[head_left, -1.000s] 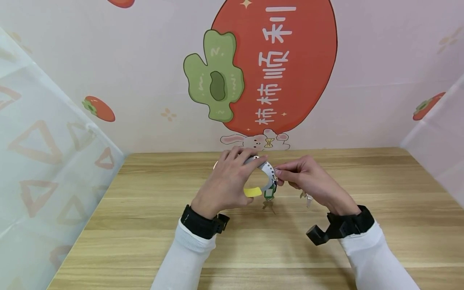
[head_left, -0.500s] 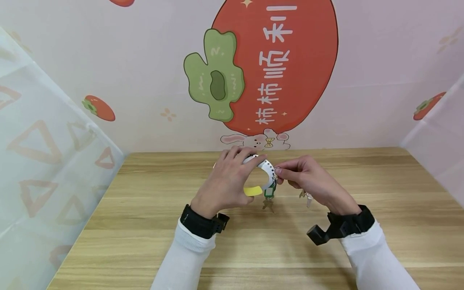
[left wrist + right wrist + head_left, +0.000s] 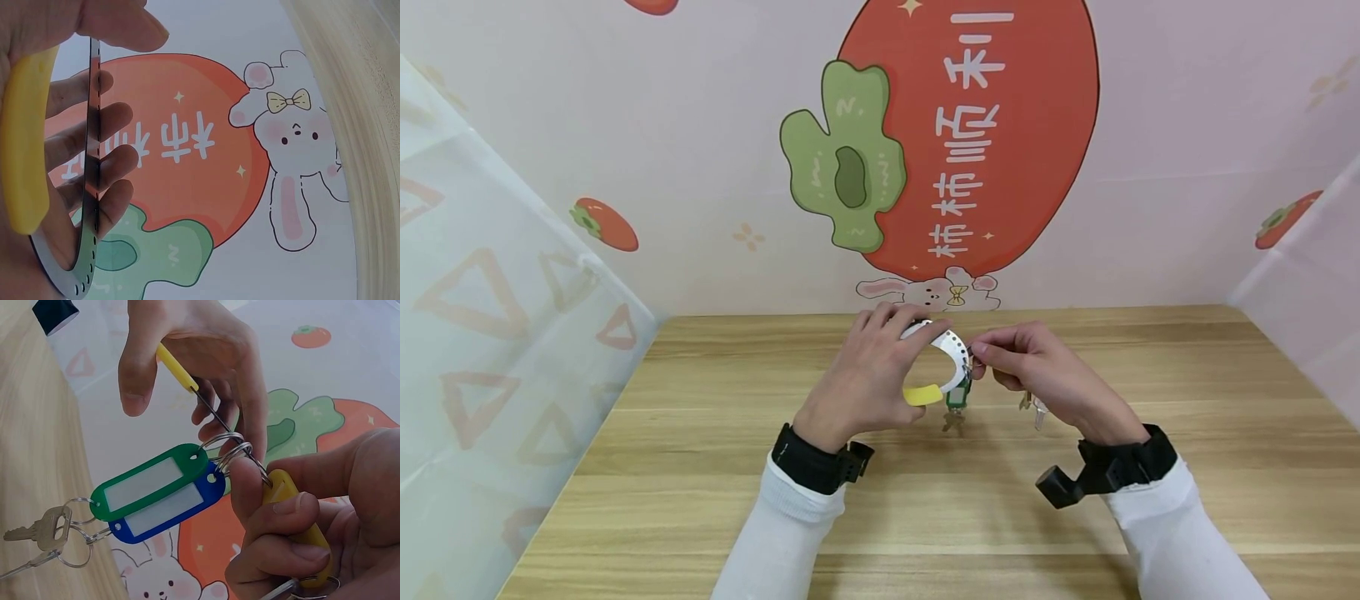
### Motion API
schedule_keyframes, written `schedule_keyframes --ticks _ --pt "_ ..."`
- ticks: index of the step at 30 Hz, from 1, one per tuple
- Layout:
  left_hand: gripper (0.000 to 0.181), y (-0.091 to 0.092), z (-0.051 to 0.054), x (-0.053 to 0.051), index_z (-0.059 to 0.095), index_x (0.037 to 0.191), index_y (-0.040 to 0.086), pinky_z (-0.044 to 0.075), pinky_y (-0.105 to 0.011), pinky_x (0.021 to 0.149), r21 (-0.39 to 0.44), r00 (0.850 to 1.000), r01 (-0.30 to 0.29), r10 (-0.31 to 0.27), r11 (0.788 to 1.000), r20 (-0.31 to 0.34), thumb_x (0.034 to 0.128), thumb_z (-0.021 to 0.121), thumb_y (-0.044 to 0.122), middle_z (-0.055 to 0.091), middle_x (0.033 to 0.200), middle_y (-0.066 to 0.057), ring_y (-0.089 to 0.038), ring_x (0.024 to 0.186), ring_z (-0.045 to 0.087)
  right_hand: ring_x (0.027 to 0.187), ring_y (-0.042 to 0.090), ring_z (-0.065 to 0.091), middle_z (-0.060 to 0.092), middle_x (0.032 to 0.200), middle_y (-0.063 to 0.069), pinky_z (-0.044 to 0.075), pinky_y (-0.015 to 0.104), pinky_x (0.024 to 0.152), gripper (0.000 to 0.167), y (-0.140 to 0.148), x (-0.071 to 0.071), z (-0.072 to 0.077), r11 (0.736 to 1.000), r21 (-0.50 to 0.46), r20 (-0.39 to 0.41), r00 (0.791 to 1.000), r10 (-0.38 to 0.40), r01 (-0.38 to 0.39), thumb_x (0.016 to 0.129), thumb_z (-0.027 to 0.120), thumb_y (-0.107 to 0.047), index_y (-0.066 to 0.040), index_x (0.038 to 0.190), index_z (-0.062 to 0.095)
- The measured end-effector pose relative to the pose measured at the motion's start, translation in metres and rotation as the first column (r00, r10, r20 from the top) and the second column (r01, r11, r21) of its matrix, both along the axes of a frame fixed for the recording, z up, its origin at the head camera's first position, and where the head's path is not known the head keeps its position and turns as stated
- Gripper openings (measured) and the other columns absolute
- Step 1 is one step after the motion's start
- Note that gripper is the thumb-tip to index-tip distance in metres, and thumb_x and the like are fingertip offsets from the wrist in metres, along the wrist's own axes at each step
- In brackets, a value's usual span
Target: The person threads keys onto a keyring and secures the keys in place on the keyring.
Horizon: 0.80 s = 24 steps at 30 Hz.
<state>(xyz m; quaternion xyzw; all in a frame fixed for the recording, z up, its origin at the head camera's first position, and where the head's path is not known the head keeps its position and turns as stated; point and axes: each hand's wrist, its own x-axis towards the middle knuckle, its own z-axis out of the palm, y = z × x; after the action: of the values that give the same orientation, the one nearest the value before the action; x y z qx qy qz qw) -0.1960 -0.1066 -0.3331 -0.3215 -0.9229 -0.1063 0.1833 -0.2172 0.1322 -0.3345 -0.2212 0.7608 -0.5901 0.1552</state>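
Nearest to us, 2 white sleeves (image 3: 793, 542) are reaching in from the near edge, and 2 black bands (image 3: 811, 461) are circling the wrists. On the left, we are seeing the left hand (image 3: 868, 371) gripping a metal hoop (image 3: 957, 354), its fingers curling round the band. The hoop is sitting over the middle of the table, left of the right hand, with small holes running along it and a yellow grip (image 3: 922, 395) showing at its near side, against the left palm.

On the right, we are watching the right hand (image 3: 1037, 362) holding a yellow tag (image 3: 310, 532) in curled fingers, close against the hoop's right side. We are not managing to tell whether the tag's ring is passing round the hoop.

Between the 2 hands, a green tag (image 3: 149, 481) and a blue tag (image 3: 167, 514) are hanging from the hoop by metal rings (image 3: 232, 452), the green overlapping the blue. Below them, a key (image 3: 47, 530) is dangling.

Under all this, the wooden table (image 3: 955, 525) is stretching to the far backdrop (image 3: 715, 167), where we are facing a red fruit print (image 3: 1037, 150), its green leaf (image 3: 808, 171) and a rabbit (image 3: 925, 293).
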Motion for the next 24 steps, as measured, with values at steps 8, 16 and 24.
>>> schedule_keyframes --ticks 8,16,24 --pt "0.089 0.000 0.001 0.000 0.059 0.140 0.017 0.040 -0.047 0.103 0.016 1.000 0.007 -0.007 1.000 -0.011 0.0604 0.093 0.034 0.056 0.137 -0.007 -0.029 0.124 0.046 0.059 0.015 0.035 0.065 0.086 0.012 0.028 0.024 0.055 0.021 -0.003 0.002 0.000 0.999 0.001 0.022 0.998 -0.050 0.050 0.104 0.055 -0.011 0.007 0.106 0.066" --pt "0.084 0.000 0.001 0.000 0.059 0.140 0.018 0.040 -0.047 0.102 0.021 1.000 0.006 -0.006 1.000 -0.026 0.0634 0.091 0.036 0.057 0.136 -0.006 -0.029 0.123 0.047 0.059 0.015 0.036 0.066 0.083 0.011 0.029 0.025 0.055 0.021 -0.007 0.002 -0.001 0.996 -0.016 -0.005 0.996 -0.086 0.086 0.103 0.057 -0.011 0.009 0.101 0.064" --pt "0.082 0.000 -0.001 0.000 0.060 0.138 0.018 0.040 -0.045 0.102 0.018 1.000 -0.008 0.009 1.000 -0.030 0.0646 0.089 0.038 0.056 0.135 -0.004 -0.028 0.121 0.048 0.057 0.015 0.035 0.065 0.081 0.009 0.028 0.025 0.053 0.020 -0.011 0.003 -0.003 0.993 -0.027 -0.036 0.993 -0.112 0.111 0.103 0.059 -0.012 0.007 0.097 0.064"
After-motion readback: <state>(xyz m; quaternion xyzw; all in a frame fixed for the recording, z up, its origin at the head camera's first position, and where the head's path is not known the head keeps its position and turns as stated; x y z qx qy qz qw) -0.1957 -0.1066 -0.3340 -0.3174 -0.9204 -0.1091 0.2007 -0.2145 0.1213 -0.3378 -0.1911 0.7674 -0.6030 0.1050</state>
